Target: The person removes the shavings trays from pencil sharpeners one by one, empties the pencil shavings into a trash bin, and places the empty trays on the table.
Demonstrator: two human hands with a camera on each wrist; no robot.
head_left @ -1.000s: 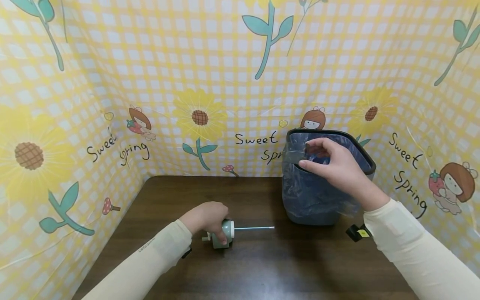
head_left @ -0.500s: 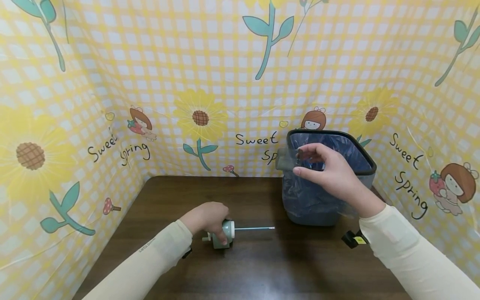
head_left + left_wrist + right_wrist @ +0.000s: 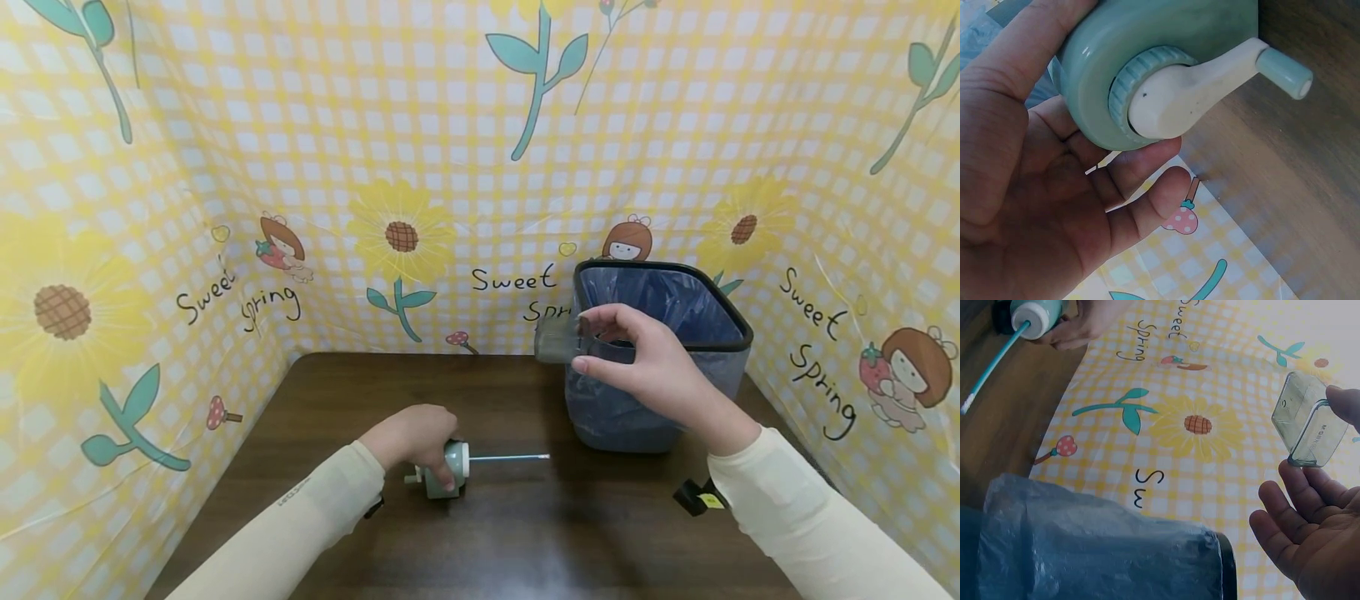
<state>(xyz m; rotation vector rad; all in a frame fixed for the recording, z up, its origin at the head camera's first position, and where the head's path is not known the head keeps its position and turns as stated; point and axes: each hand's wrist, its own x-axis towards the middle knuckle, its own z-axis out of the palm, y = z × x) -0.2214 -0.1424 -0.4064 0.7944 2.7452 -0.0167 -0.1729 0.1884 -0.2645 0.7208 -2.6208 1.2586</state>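
Note:
My left hand (image 3: 411, 435) grips a green hand-crank pencil sharpener (image 3: 456, 462) on the tabletop. Its white crank (image 3: 1163, 103) with a green knob fills much of the left wrist view. A thin blue pencil (image 3: 510, 457) sticks out of the sharpener's front, pointing right. Held up near the bin's left side, my right hand (image 3: 656, 367) pinches a small clear plastic box, like a sharpener's shavings drawer (image 3: 555, 340), between thumb and fingers. In the right wrist view the drawer (image 3: 1310, 419) looks see-through, with no shavings visible in it.
A grey-blue bin (image 3: 622, 421) with a black rim and a clear liner bag stands at the back right of the dark wooden table (image 3: 360, 375). Yellow checked cloth (image 3: 450, 100) with flower prints walls the table at the back and sides.
My right hand has carried the clear drawer left and slightly down, from over the bin's edge to beyond its left side. The left hand, sharpener and pencil have stayed put.

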